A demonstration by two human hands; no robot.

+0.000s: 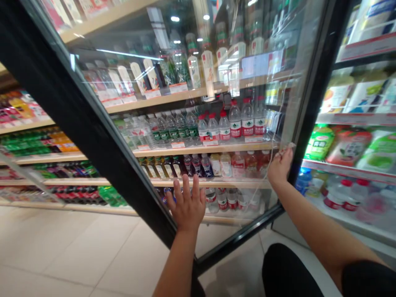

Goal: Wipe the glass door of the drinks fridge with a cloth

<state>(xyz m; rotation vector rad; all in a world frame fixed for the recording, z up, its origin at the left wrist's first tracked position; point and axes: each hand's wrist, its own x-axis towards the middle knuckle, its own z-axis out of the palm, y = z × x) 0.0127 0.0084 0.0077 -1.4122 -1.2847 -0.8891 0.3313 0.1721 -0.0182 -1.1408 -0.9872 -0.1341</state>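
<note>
A glass cooler door (247, 198) with a black frame stands swung open in front of me. My left hand (187, 206) is open, fingers spread, palm towards the lower glass close to the frame's left bar; whether it touches the glass I cannot tell. At the door's right side my right hand (281, 165) is raised against the glass, its fingers bent together around a small pale crumpled thing (288, 147), like a wipe, mostly hidden by the fingers.
Through the glass, shelves (198, 149) hold rows of bottles, among them red-capped water bottles (235, 121). Right of the door is the lit cooler inside with drinks (348, 146) on its racks. More drink shelves (46, 159) stand at left above the tiled floor (62, 243). My knee (287, 272) is below the door.
</note>
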